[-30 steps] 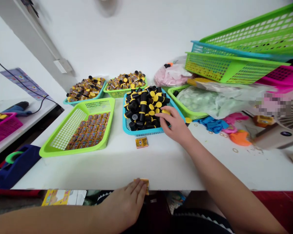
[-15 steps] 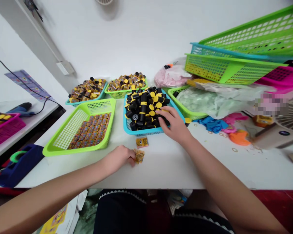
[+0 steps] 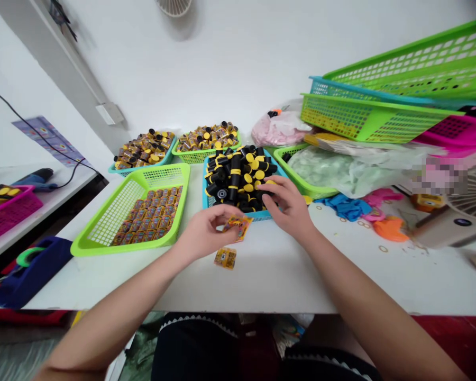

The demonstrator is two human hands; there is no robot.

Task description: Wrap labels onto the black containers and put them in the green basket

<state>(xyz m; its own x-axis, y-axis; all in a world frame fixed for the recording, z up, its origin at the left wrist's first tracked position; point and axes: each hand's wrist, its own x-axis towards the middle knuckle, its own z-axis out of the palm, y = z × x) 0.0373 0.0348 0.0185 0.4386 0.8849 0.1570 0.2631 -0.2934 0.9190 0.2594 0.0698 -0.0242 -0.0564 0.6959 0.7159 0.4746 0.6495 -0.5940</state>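
Note:
My left hand (image 3: pixel 206 233) pinches a flat yellow-orange packet (image 3: pixel 238 227) between thumb and fingers, just in front of the blue basket (image 3: pixel 262 216). That basket holds a heap of black tubes with yellow caps (image 3: pixel 236 177). My right hand (image 3: pixel 287 206) rests against the heap's front right side, with its fingers curled around a black tube (image 3: pixel 270 193) with a yellow cap. A second packet (image 3: pixel 225 258) lies flat on the white table (image 3: pixel 285 280), below my left hand. A green basket (image 3: pixel 121 247) of neatly rowed packets stands to the left.
Two baskets of small capped bottles (image 3: pixel 143 151) stand at the back. To the right lie a pale green plastic bag (image 3: pixel 341 172) and tilted stacked baskets (image 3: pixel 373 119). A dark blue tape dispenser (image 3: pixel 31 272) sits beyond the table's left edge.
My left hand has moved up the table from the front and now pinches a packet near the blue basket. The view has shifted slightly. My right hand stays at the heap.

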